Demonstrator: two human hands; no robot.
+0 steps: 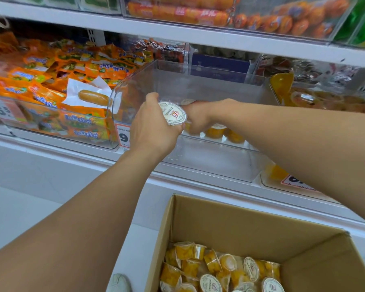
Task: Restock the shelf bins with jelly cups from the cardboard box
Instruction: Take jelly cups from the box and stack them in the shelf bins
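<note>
At the clear shelf bin (198,85), both hands were engaged in the placing step; the left hand (154,125) had its grip curled round a jelly cup (172,114), foil lid facing the camera; the right hand (195,118) reached inside, its grip apparently closed on another cup, largely hidden; several cups lay on the bin floor; many remained in the cardboard box (230,224) below. Judgement: next, set both down, then return to the box.

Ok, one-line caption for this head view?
Left hand holds a jelly cup at the clear bin; cardboard box below.
</note>
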